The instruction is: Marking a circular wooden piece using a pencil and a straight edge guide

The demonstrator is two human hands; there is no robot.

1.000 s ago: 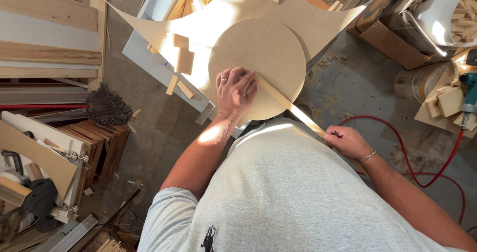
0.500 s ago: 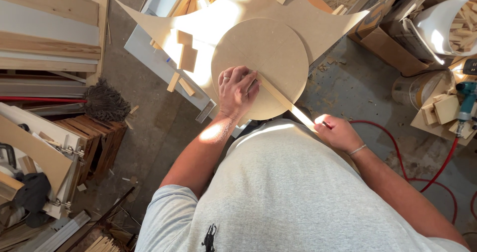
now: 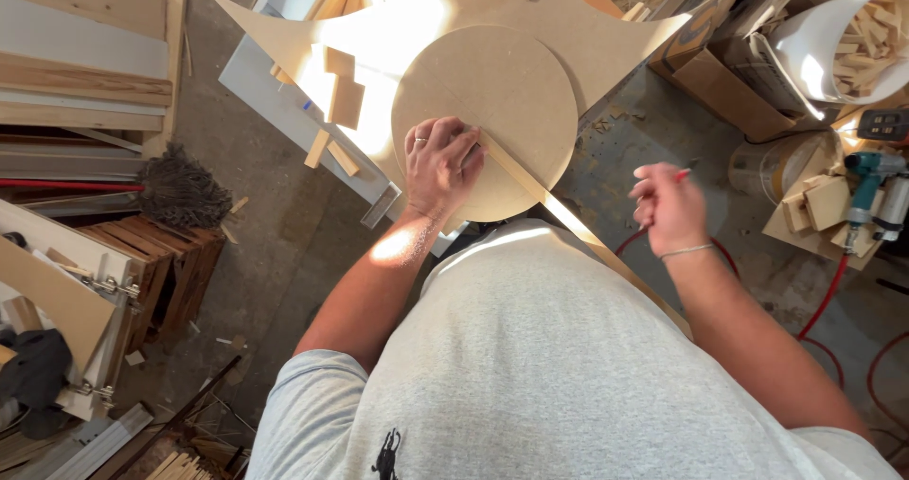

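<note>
Pressing left hand (image 3: 440, 163) on round fibreboard disc (image 3: 502, 92), thin wooden strip (image 3: 568, 224)

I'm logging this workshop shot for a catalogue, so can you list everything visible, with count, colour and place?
Round disc: one, tan, centre, on a larger cut sheet.
Cut sheet: one, tan, with pointed corners, under the disc.
Wooden strip: one, pale, running diagonally from the disc's lower left edge toward the body.
Mop head: one, grey-brown, left, on a red handle.
White bucket: one, holding wood offcuts, top right.
Power drill: one, teal, right edge.
Red hose: one, on the floor at right.
Left hand: pressing the strip on the disc.
Right hand: blurred, holding a red pencil, off the disc.
</note>
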